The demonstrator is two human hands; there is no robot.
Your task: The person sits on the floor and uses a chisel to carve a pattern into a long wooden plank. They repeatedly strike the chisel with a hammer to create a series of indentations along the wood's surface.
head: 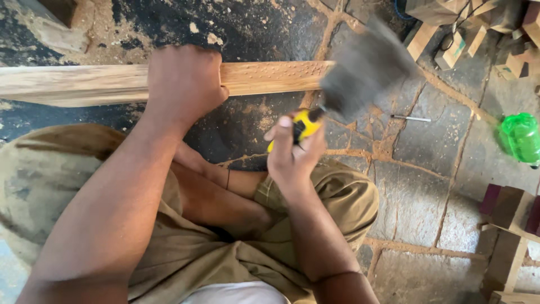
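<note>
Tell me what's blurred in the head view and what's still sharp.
Head view: the hammer head is smeared by motion blur; the right hand on its yellow grip is slightly soft; the left hand, the wooden plank and stone floor are sharp.

The head of the hammer [365, 70] is a grey smear of motion blur, so its shape cannot be told. The right hand [292, 155] hides most of its yellow and black handle. The left hand [183, 84] covers part of the long wooden plank [270, 76], whose other end runs off the left edge. The green plastic bottle [520, 138] and wooden blocks [509, 225] are cut off at the right edge of the floor.
</note>
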